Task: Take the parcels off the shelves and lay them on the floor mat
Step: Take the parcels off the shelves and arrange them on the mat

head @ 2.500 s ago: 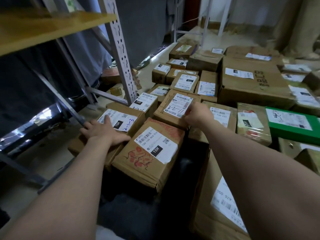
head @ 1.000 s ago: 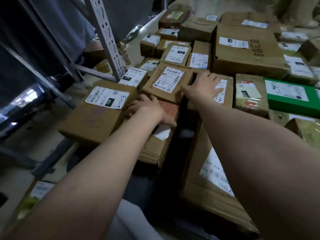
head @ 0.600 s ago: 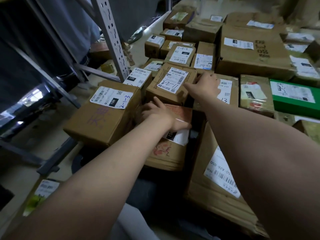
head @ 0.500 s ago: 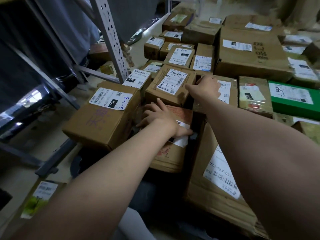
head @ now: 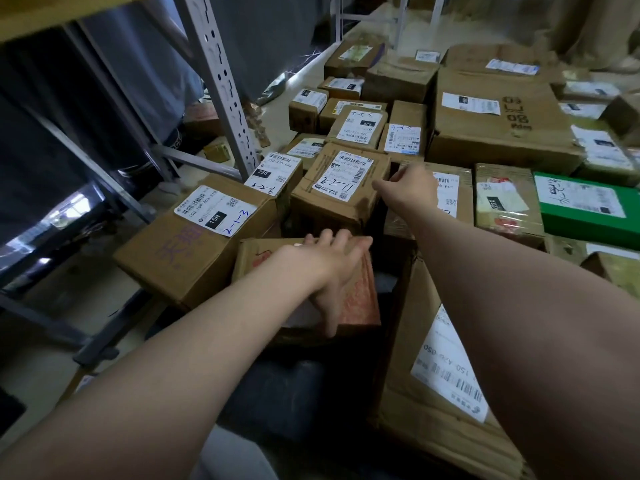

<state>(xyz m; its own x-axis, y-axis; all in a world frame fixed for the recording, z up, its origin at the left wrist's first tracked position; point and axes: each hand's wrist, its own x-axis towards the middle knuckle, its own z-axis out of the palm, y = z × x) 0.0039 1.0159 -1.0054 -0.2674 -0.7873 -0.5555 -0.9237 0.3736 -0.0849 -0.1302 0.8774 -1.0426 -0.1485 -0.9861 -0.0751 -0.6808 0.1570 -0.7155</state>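
Your left hand (head: 329,271) lies flat-fingered on the red-printed parcel (head: 362,299), tilted in a floor gap — seat it level; your right hand (head: 412,188), loosely curled and empty, can steady the neighbouring box (head: 343,188).

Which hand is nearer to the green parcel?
Right. The right hand is over the brown boxes left of the green parcel; the left hand rests on a red-printed box, lower and farther left.
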